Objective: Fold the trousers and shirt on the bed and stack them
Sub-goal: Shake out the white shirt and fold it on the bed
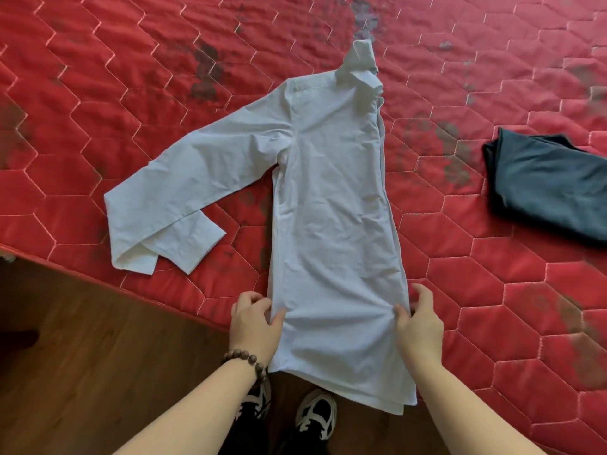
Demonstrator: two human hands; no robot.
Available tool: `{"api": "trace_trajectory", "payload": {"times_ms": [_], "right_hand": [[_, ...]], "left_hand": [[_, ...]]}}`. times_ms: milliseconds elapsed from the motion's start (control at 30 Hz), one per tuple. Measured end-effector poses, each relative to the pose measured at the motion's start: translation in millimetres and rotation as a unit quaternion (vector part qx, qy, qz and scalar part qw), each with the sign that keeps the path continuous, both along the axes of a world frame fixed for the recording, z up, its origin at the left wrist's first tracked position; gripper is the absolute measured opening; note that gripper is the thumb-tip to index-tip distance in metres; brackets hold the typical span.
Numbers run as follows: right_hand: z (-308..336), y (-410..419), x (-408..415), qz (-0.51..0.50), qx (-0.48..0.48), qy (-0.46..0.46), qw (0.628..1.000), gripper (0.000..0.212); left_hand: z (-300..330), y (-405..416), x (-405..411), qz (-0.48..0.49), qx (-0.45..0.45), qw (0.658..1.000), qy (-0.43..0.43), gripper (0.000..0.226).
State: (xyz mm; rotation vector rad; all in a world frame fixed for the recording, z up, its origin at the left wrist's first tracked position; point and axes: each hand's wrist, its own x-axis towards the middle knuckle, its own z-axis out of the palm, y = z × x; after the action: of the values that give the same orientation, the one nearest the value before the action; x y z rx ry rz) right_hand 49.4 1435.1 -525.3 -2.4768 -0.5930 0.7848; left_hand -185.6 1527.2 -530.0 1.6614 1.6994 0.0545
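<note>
While the red quilted bed (427, 290) takes up most of the view, the white shirt (331, 198) lies lengthwise on it, hem hanging past the near edge over the wooden floor (82, 356) and sleeves reaching left. Folded dark trousers (548, 185) sit well apart at the right. Left hand (254, 323) and right hand (418, 326) each pinch a side of the shirt near the hem.
</note>
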Motion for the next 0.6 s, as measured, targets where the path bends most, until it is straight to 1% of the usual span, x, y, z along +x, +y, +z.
{"api": "trace_trajectory", "payload": {"times_ms": [67,133,200,300,400,500,600], "right_hand": [[-3,-6,2,0.002,-0.027,-0.005,1.000,0.033],[-5,-12,1,0.015,-0.057,-0.001,0.998,0.023],[-6,-19,-2,0.027,-0.070,0.008,0.997,0.017],[-9,-28,-4,0.031,-0.066,0.001,0.997,0.030],[-8,-32,-3,0.026,-0.067,0.001,0.997,0.037],[-5,-32,0,0.014,-0.071,0.008,0.997,0.038],[-3,-34,3,-0.020,-0.059,0.013,0.998,0.033]], "left_hand": [[1,0,4,0.028,0.015,0.999,-0.011,0.022],[-1,-1,9,0.045,-0.017,0.998,-0.028,0.028],[-3,-1,14,0.041,-0.064,0.996,-0.053,0.028],[-4,-4,18,0.049,-0.133,0.986,-0.093,0.025],[-2,-6,14,0.063,-0.117,0.987,-0.087,0.028],[0,-8,6,0.065,-0.073,0.994,-0.058,0.038],[-1,-12,0,0.082,-0.074,0.992,-0.065,0.036]]}}
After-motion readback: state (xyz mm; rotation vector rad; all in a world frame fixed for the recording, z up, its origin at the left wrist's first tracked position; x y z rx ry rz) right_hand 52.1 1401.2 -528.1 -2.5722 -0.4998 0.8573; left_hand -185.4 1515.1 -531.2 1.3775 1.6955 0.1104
